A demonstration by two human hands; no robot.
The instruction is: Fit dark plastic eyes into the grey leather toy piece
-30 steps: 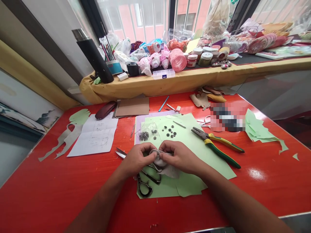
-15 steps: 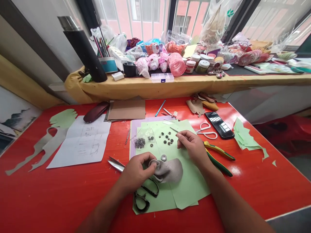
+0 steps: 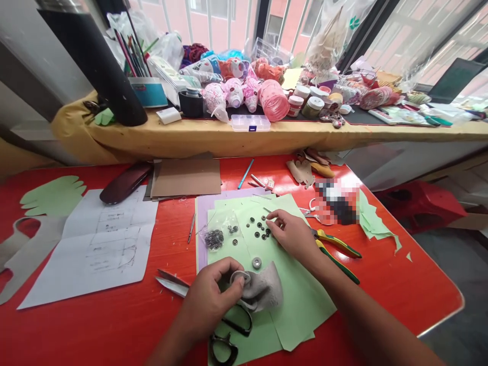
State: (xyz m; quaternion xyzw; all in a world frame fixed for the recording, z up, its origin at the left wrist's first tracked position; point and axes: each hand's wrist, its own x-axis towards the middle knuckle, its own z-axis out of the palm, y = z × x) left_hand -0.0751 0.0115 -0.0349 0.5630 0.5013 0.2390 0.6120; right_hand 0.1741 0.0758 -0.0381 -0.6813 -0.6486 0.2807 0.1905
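In my left hand (image 3: 215,292), a folded grey suede-like piece (image 3: 267,288) is pinched between thumb and fingers. Its pinched end curls into a rounded edge, and the thumb covers part of it. A round metal disc (image 3: 256,263) lies on the green paper (image 3: 292,325) just beyond the piece. My right hand (image 3: 292,231) reaches over several small dark snap parts (image 3: 257,235), thumb and forefinger apart at their edge. Past the forefinger a thin metal rod (image 3: 266,209) shows, partly hidden by the hand. A clear bag of snap parts (image 3: 214,238) lies to their left.
Scissors with black handles (image 3: 224,351) lie beside my left hand. Yellow-green pliers (image 3: 339,244) are right of my right wrist. A sketched white sheet (image 3: 95,254) and a dark red case (image 3: 125,183) lie left. Jars (image 3: 313,107) and a black flask (image 3: 95,66) stand on the sill.
My right hand has moved left and down to the small snap parts, its fingers parting. My left hand keeps hold of the grey piece, now more folded. The view has come closer.
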